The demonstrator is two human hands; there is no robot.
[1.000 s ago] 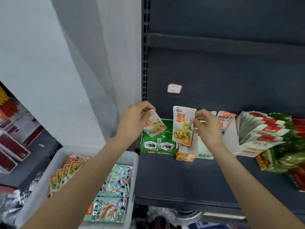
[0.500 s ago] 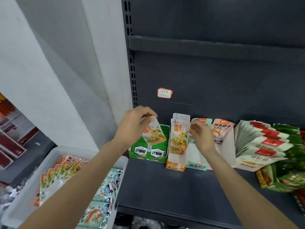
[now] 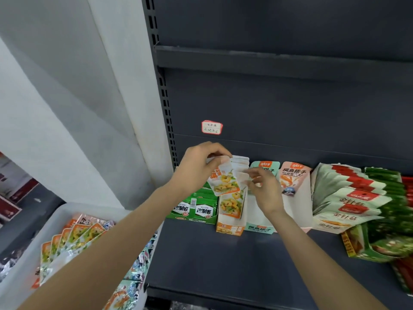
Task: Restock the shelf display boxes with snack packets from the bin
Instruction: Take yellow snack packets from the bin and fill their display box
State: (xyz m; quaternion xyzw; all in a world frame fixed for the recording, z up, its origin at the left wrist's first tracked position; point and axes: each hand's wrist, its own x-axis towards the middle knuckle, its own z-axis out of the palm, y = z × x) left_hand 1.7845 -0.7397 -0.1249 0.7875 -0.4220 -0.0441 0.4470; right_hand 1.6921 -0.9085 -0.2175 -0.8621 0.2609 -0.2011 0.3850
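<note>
Head view: right hand (image 3: 264,190) has now seated its packet in the orange display box (image 3: 230,228), fingers pinching the tops; left hand (image 3: 197,168) brings its gripped orange packet (image 3: 224,182) over next.

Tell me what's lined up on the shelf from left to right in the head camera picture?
green display box → orange display box → teal display box → pink display box → white-and-red packets → green packets

Two bare forearms reach in from the bottom edge, with no sleeve, watch, band or glove on either. The left hand (image 3: 199,166) and right hand (image 3: 266,191) are bare too, with no rings showing. The fingers are slim with short nails. The rest of the person is out of view.
</note>
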